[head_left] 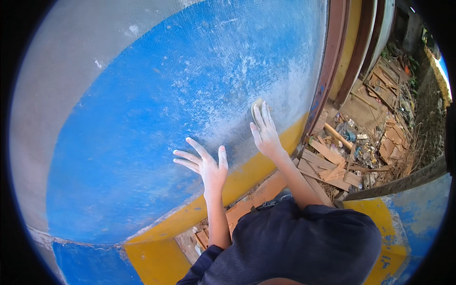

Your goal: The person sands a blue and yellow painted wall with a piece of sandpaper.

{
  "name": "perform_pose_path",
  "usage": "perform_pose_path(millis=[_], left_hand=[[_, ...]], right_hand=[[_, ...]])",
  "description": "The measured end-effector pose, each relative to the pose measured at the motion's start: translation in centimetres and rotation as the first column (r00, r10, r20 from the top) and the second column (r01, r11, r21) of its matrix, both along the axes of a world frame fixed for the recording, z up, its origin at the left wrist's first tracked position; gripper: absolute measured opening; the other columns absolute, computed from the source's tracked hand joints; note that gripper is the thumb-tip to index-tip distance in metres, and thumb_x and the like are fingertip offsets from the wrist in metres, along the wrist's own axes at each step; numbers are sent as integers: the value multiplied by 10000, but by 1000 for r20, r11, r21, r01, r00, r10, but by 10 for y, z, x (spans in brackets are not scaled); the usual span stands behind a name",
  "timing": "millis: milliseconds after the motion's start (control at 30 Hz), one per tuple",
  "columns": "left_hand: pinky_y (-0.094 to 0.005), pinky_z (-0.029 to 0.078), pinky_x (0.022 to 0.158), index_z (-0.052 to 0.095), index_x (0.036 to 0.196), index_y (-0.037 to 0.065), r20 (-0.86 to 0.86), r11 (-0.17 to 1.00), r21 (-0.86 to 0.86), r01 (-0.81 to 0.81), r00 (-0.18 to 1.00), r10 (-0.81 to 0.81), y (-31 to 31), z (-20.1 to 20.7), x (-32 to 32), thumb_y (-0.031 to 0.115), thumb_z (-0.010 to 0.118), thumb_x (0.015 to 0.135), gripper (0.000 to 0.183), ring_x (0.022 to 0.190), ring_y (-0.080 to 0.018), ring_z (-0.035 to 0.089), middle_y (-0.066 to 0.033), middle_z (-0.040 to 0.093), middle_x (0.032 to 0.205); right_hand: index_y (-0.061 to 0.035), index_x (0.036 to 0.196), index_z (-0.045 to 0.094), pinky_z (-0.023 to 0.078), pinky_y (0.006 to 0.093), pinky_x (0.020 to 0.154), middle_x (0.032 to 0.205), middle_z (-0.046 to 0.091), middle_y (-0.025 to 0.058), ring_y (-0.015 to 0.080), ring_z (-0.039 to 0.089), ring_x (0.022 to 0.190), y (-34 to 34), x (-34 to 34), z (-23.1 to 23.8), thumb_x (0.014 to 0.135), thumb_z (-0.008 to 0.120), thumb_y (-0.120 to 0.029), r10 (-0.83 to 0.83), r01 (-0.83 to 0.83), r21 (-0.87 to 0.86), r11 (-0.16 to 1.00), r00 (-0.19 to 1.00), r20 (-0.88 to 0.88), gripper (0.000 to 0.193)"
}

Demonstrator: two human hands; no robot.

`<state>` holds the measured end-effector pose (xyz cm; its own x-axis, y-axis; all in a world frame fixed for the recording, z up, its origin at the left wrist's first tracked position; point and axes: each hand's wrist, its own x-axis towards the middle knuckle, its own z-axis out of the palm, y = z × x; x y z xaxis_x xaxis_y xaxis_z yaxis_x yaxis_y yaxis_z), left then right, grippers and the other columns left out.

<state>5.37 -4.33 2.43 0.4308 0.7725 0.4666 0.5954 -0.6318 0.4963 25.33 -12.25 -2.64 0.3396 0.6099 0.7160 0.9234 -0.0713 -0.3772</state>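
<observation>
My left hand [206, 165] rests on a blue painted wall [128, 123] with its fingers spread and nothing in them. Farther right, my right hand [267, 134] presses a small pale beige piece of sandpaper [257, 105] against the wall; the fingers cover much of it. White powder coats both hands. Around and above the right hand the blue paint is scuffed to whitish grey, while the left part of the wall keeps a fuller blue. A yellow band [247, 174] runs along the wall's lower edge, below both hands.
A brown door frame [331, 61] borders the wall on the right. Beyond it lie broken boards [327, 159], a wooden pole [338, 135] and mixed rubbish on the ground. A blue and yellow low wall [408, 223] stands at the lower right. Grey wall [52, 80] surrounds the blue area at left.
</observation>
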Motion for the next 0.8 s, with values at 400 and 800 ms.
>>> perform_pose_path(millis=[400, 800], left_hand=[[-777, -63, 1046, -141, 1554, -5, 199, 994, 47, -104, 976, 92, -12, -10, 69, 491, 571, 965, 1049, 1345, -664, -275, -455, -333, 1452], [-759, -89, 1052, -147, 1543, -33, 220, 995, -98, -31, 974, 52, -71, -4, 193, 485, 545, 982, 1031, 1347, -635, -311, -463, -360, 1427]], right_hand=[[-120, 1551, 357, 156, 653, 1158, 1594, 183, 322, 571, 176, 1440, 19, 0, 44, 1022, 417, -276, 20, -18, 96, 995, 1000, -23, 554], [34, 1535, 286, 87, 656, 1165, 1575, 141, 381, 588, 118, 1446, -14, 165, 78, 1038, 421, -251, -180, 160, 278, 947, 982, 50, 589]])
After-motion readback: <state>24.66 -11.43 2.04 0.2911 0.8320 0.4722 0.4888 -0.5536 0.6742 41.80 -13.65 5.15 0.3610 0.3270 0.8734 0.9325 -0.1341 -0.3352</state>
